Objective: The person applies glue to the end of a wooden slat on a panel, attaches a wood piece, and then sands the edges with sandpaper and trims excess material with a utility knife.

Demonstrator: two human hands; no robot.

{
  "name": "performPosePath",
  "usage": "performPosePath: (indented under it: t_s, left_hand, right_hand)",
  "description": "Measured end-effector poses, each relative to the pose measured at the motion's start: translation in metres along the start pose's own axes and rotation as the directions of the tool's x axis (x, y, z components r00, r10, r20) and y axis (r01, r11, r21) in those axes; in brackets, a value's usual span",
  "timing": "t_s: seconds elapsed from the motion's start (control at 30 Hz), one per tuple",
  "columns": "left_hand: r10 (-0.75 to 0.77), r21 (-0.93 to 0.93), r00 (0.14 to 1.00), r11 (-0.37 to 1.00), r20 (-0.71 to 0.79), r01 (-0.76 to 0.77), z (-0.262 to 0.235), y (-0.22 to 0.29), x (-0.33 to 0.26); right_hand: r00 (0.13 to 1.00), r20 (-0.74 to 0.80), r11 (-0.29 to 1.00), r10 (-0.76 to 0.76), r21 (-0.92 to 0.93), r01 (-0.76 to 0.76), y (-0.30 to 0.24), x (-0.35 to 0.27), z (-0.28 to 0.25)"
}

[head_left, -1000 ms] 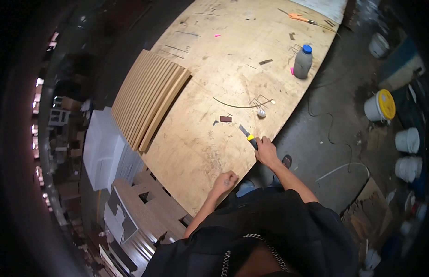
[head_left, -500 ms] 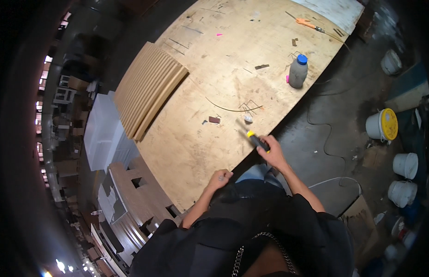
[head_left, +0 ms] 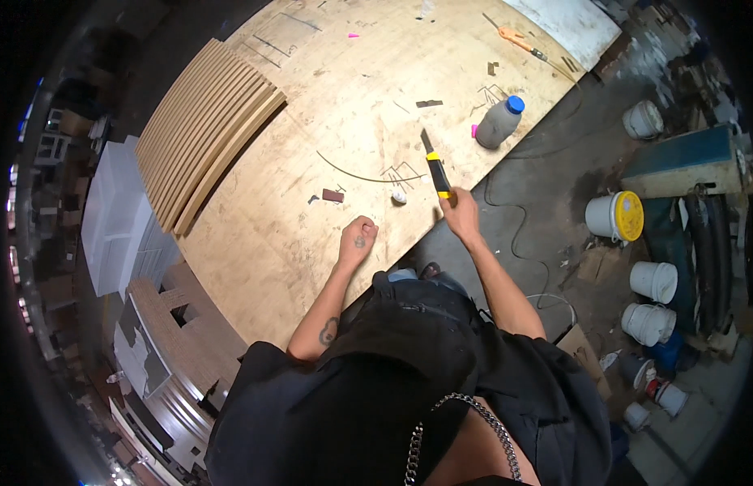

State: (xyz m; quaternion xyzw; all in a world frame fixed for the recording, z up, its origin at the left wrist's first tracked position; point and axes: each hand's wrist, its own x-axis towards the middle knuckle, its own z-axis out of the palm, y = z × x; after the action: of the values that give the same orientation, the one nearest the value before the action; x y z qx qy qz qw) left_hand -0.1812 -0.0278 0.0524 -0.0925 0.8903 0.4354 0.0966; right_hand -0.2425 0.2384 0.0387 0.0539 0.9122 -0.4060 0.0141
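Where the right hand (head_left: 461,215) reaches over the near edge of the desk (head_left: 255,251), a broad sheet of pale plywood scribbled with pencil lines, its fingers are wrapped tight round the handle of a yellow and black utility knife (head_left: 435,168), whose slim blade end points away from the person and hangs just above the wood. The left hand (head_left: 358,241) rests on the sheet near the same edge, its fingers curled into a loose fist with nothing in them. Largest of the other things, a stack of long, pale wooden slats (head_left: 206,130) lies fanned along the far left side of the desk, well apart from both hands. A grey plastic bottle with a blue cap (head_left: 499,121) stands beyond the knife near the right edge, with a small pink scrap just beside it. An orange-handled tool (head_left: 518,39) lies farther off, near a white board at the corner. Between the hands and a little ahead of them sit a small white lump (head_left: 399,196) and a small dark reddish block (head_left: 333,195), both close to a thin curved line drawn on the wood. On the floor to the right stand white plastic buckets, one with a yellow lid (head_left: 617,215), and a dark cable trails beside the desk.
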Motion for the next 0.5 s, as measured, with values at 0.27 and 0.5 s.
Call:
performPosePath:
  t_s: [0.27,0.5]
  left_hand:
    - [0.213,0.441,0.955,0.892,-0.208,-0.103,-0.016,-0.033,0.041]
    - [0.208,0.612,0.964,0.788,-0.166,-0.064,-0.024,-0.025,0.073]
  right_hand:
    - [0.977,0.11,0.983,0.182,-0.059,-0.176,0.075,-0.082,-0.024]
    - [0.733,0.139,0.687,0.666,0.269,-0.675,0.163,-0.187,-0.09]
